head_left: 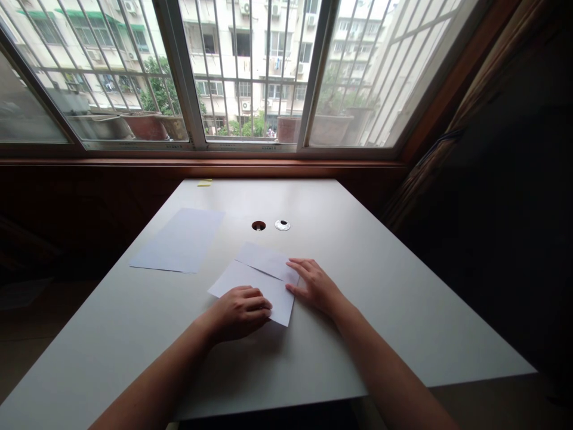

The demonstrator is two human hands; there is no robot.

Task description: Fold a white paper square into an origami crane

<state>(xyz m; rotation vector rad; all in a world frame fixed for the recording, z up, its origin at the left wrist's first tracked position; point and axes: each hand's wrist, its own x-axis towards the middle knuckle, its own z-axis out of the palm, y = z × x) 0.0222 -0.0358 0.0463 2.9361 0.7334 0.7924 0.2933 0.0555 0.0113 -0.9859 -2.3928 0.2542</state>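
A folded sheet of white paper lies on the white table in front of me, with a flap creased across its far corner. My left hand rests on the sheet's near edge, fingers curled and pressed down on the paper. My right hand lies on the sheet's right corner with its fingers stretched flat, holding the fold down.
A second flat sheet of paper lies to the left. A round cable hole and its loose cap sit beyond the fold. A small yellow piece lies at the far edge, below a barred window.
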